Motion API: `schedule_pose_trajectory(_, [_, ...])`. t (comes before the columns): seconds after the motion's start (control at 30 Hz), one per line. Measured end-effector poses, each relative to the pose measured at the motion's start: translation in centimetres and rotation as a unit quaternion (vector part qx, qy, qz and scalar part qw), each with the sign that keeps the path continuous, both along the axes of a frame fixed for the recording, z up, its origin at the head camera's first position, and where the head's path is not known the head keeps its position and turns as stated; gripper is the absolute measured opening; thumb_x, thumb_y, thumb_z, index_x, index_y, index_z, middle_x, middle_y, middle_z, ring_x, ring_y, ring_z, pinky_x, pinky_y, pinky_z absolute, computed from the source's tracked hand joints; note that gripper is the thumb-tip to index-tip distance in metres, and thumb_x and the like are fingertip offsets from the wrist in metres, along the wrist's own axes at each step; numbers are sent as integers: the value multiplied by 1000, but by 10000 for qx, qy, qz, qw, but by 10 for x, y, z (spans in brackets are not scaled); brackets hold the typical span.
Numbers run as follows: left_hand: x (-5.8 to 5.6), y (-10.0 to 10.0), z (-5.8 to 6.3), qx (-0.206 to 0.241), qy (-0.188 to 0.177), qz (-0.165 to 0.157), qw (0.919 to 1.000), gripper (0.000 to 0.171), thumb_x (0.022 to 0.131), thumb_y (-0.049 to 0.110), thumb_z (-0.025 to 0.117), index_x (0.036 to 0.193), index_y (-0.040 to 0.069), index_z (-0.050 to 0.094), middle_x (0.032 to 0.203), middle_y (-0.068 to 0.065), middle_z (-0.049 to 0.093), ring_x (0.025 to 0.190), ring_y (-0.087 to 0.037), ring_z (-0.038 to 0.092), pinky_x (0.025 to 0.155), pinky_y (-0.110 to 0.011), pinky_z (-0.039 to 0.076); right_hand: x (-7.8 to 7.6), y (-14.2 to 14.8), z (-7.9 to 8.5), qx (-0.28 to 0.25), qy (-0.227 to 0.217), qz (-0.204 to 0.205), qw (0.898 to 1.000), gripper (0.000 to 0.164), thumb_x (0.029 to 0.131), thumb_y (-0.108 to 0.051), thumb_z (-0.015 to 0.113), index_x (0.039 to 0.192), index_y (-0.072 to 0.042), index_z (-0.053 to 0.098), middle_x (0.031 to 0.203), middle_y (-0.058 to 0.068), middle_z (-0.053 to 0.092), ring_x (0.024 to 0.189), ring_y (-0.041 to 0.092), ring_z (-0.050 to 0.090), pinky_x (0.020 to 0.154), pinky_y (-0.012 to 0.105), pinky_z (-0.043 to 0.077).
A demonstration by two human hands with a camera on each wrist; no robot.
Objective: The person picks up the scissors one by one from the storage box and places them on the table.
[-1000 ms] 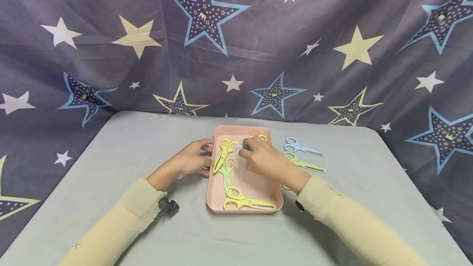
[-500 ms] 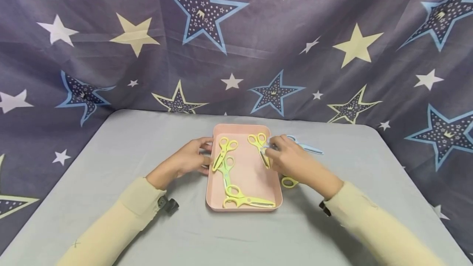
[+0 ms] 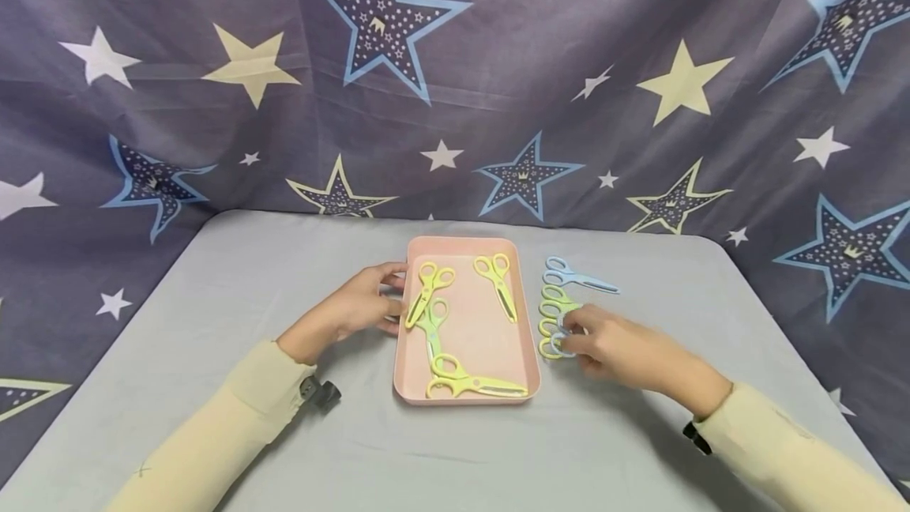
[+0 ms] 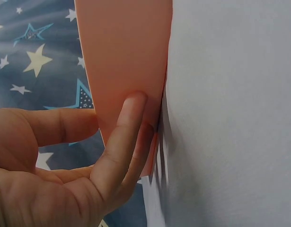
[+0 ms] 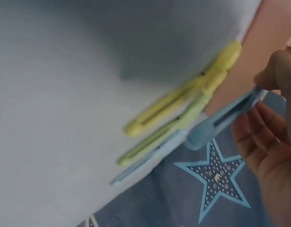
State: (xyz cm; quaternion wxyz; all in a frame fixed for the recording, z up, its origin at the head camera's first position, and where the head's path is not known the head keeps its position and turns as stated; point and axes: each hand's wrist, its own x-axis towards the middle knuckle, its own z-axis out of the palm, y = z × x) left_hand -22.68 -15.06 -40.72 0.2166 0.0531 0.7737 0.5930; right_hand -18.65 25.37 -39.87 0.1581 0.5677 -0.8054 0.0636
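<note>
My right hand pinches a pair of blue scissors above the table, right of the pink tray. Beneath and beside it lie yellow scissors, green scissors and another blue pair, side by side. The hand partly covers the green and yellow ones in the head view. My left hand rests its extended fingers against the tray's left wall. Inside the tray are green scissors and three yellow pairs: upper left, upper right and along the bottom.
A grey cloth covers the table. Behind it hangs a dark curtain printed with stars. Small black cameras sit at the left wrist and the right wrist.
My right hand has carried the blue scissors out of the tray, rightward and toward me, over the scissors on the table. The left hand has stayed at the tray.
</note>
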Motion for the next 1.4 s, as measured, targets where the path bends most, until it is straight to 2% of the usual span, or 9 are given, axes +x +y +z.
schedule_pose_trajectory(0.17, [-1, 0, 0, -3, 18, -32, 10000, 78, 89, -12, 58, 159, -2, 25, 144, -29, 37, 100, -38, 66, 80, -41, 68, 12, 5, -10, 146, -224, 235, 9994, 31, 66, 0, 76, 94, -15, 73, 103, 6, 64, 91, 17, 60, 77, 27, 60])
schedule_pose_trajectory(0.33, [-1, -1, 0, -18, 32, -31, 10000, 78, 88, -11, 59, 159, -2, 25, 143, -29, 37, 99, -38, 66, 80, -41, 68, 18, 3, -17, 182, -238, 416, 9987, 30, 68, -3, 79, 95, -16, 75, 106, 5, 66, 95, 18, 61, 80, 25, 60])
schedule_pose_trajectory(0.77, [0, -1, 0, -37, 25, -36, 10000, 78, 89, -11, 59, 159, -2, 25, 144, -29, 37, 101, -39, 66, 80, -41, 68, 32, -4, -21, 382, -272, 483, 9977, 30, 70, -7, 81, 96, -20, 75, 113, 1, 65, 101, 16, 62, 86, 28, 62])
schedule_pose_trajectory(1.03, [0, -2, -1, -30, 37, -33, 10000, 77, 90, -11, 58, 159, -2, 25, 144, -29, 37, 101, -39, 66, 80, -41, 68, 33, -4, -22, 475, -503, 313, 9971, 29, 71, -5, 79, 95, -20, 75, 114, -1, 66, 104, 16, 63, 88, 32, 63])
schedule_pose_trajectory(1.17, [0, -2, -1, -23, 42, -15, 10000, 77, 90, -11, 59, 159, -2, 26, 144, -29, 38, 101, -39, 66, 80, -41, 68, 33, -4, -19, 581, -588, 238, 9963, 31, 71, -6, 79, 99, -20, 76, 115, -1, 67, 104, 15, 63, 89, 34, 62])
schedule_pose_trajectory(1.4, [0, -3, -2, 26, 17, -24, 10000, 78, 90, -11, 59, 159, -1, 25, 144, -28, 37, 102, -39, 65, 81, -41, 68, 22, -4, -9, 88, -630, 241, 9977, 36, 69, -14, 78, 104, -19, 76, 111, -1, 70, 102, 15, 63, 89, 35, 61])
